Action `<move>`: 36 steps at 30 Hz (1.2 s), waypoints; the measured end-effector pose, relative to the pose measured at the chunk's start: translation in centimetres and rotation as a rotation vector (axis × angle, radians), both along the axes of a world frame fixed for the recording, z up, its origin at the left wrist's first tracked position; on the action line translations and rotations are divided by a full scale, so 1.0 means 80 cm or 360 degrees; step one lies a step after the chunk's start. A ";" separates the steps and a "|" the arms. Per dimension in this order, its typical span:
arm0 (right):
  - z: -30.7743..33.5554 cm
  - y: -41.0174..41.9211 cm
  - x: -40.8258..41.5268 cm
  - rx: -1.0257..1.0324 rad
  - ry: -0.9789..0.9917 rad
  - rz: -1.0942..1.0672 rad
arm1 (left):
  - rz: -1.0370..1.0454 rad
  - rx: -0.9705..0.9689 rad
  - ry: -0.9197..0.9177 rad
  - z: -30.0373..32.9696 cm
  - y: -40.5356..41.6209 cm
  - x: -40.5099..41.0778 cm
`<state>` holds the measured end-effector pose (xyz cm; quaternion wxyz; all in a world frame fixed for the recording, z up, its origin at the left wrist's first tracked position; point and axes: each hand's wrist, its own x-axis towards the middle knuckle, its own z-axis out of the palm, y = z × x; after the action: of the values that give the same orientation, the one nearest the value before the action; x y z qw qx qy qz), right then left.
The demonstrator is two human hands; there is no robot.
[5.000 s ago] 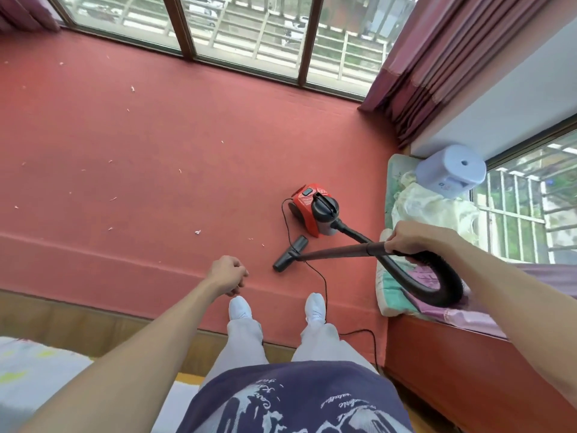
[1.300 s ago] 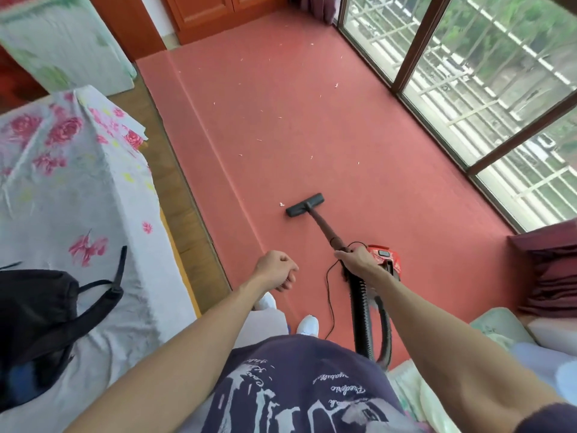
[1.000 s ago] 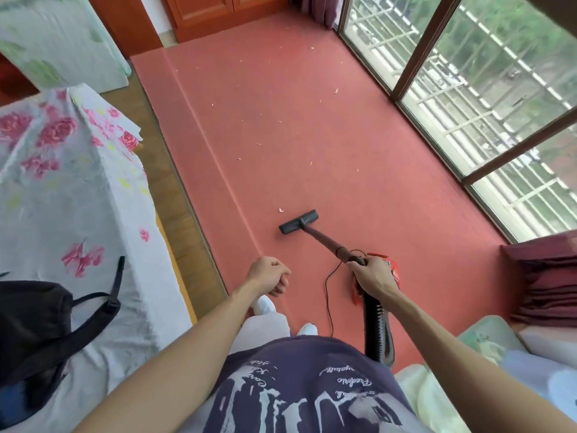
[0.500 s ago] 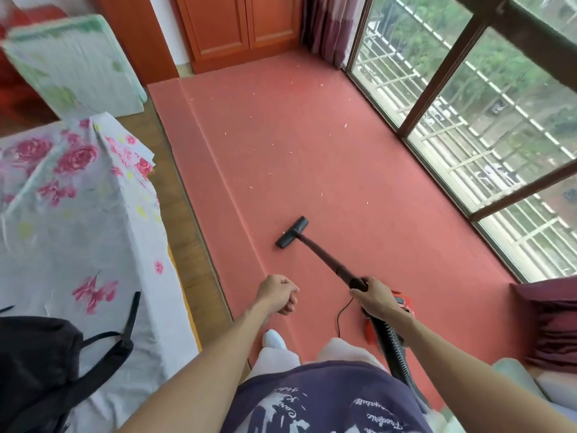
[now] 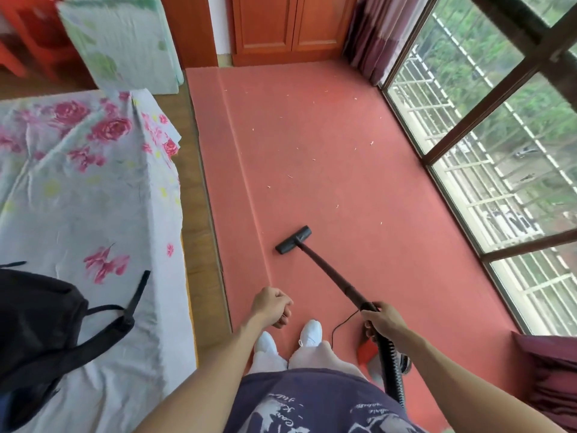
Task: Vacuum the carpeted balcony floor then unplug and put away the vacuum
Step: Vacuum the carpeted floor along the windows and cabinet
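Right hand (image 5: 384, 318) gripping vacuum wand (image 5: 331, 274), left hand (image 5: 272, 307) loosely curled, empty

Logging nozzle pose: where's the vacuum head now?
Head view: the vacuum head lies flat on the red carpet mid-frame, ahead of the shoes, at the wand's far end.

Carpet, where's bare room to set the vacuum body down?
Free: the carpet between the nozzle and the cupboard, bar scattered crumbs. Crowded: by the feet, with the cord, hose and right hand.
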<state>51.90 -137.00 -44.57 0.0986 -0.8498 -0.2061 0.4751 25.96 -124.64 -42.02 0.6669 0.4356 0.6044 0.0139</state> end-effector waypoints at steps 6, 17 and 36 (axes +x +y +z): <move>0.041 0.042 -0.036 0.0238 -0.0048 0.0002 | 0.0023 -0.0072 0.0037 -0.007 -0.007 -0.003; 0.043 0.022 0.027 0.0093 0.0009 0.0035 | 0.0277 -0.0134 -0.0080 -0.007 0.002 0.051; 0.015 0.125 0.225 0.0009 0.0207 0.0469 | 0.0654 -0.0019 0.0171 0.006 0.037 0.176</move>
<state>69.88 -126.97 -43.38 0.0434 -0.7776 -0.3230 0.5378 40.03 -121.70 -41.57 0.6193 0.2996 0.7153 0.1227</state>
